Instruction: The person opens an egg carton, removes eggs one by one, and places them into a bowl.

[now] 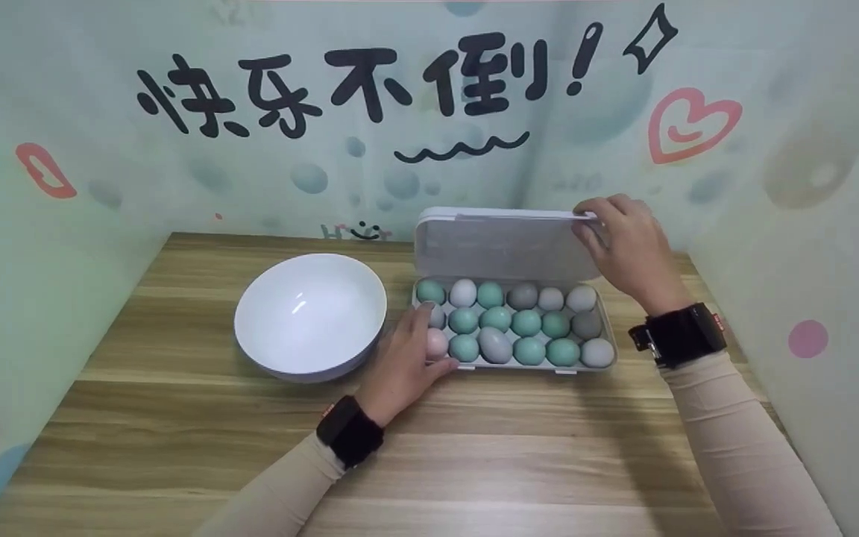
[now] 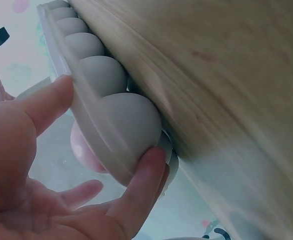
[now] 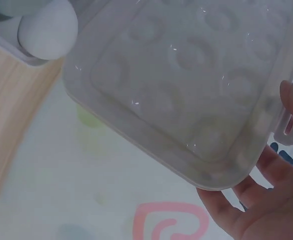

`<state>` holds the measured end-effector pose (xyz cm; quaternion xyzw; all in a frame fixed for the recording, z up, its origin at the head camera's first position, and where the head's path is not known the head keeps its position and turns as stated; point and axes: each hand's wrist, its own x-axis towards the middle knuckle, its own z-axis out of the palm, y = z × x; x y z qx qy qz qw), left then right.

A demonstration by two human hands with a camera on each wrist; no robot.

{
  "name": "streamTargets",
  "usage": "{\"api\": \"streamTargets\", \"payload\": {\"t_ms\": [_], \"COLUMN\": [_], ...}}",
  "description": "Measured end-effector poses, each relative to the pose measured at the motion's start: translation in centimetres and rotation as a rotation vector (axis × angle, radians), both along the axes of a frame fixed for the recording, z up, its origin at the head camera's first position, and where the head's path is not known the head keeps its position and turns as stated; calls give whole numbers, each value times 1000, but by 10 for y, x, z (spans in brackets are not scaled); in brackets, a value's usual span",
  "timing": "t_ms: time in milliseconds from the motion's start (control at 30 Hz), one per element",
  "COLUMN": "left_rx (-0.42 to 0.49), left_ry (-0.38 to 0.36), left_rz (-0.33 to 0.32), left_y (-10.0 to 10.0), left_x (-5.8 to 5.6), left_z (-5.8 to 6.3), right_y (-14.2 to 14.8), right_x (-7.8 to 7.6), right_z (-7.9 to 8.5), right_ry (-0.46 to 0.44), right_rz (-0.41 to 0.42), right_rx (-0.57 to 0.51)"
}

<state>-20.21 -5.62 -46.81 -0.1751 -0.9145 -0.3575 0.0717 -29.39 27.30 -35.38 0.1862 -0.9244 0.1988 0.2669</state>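
Note:
A clear plastic egg box (image 1: 508, 368) lies on the table, with three rows of green, grey, white and pink eggs (image 1: 526, 323) in its tray. Its see-through lid (image 1: 504, 250) stands raised along the back edge. My left hand (image 1: 398, 369) grips the box's left end; in the left wrist view the thumb (image 2: 56, 95) is on one side and a fingertip presses the rounded underside of a cup. With my right hand (image 1: 632, 250) I hold the lid's upper right corner. The right wrist view shows fingers (image 3: 219, 205) behind that corner, near a small latch tab (image 3: 289, 130).
A white bowl (image 1: 310, 321) with nothing in it stands left of the box, close to my left hand. The wooden table (image 1: 176, 447) reaches back to a printed cloth backdrop (image 1: 265, 186), which also rises along both sides.

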Motion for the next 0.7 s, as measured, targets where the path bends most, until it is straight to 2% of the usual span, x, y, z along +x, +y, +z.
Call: {"api": "streamTargets", "payload": {"t_ms": [267,500,700], "left_rx": [-24,-52,-41], "left_ry": [-48,-21,-27], "left_rz": [32,40,42], "left_y": [1,1,2], "left_x": [-1,-2,-2], "left_z": [2,2,2], "right_y": [-2,-1,-1], "right_x": [-15,-26,-38], "right_z": [-4,-6,-6], "right_ry": [-13,-28,-66], "right_rz": [-19,11,30], "right_rx": [-55,-88,-98]}}
